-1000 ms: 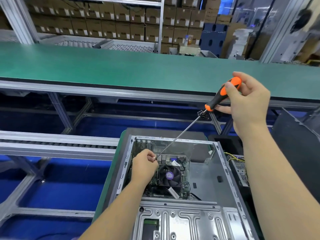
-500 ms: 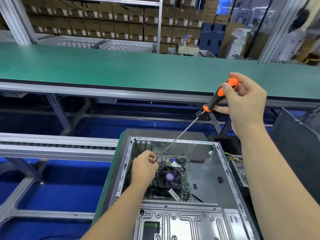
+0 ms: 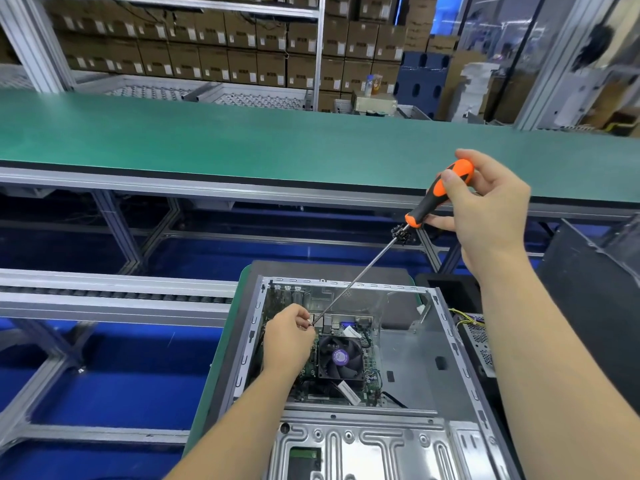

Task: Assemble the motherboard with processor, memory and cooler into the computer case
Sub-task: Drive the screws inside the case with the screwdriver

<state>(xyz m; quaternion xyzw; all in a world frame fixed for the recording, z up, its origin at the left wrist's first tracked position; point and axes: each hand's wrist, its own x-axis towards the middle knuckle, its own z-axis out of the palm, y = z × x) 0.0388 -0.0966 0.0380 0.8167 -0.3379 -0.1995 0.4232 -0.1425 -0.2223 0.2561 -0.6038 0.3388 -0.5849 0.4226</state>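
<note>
Fingers of our left hand [image 3: 289,336] pinch the thin metal rod near its tip, down inside the case [image 3: 408,348]. Our right hand [image 3: 485,209] grips the orange and black handle of the screwdriver [image 3: 434,199], held high and tilted over the case. We cannot see the tip itself. Right beside our left hand sits the cooler [image 3: 341,356] with its dark fan, on top of the board [image 3: 346,389], which lies flat in the open case. Past the case runs a long green bench [image 3: 242,143], with brown boxes [image 3: 207,46] stacked behind it
</note>
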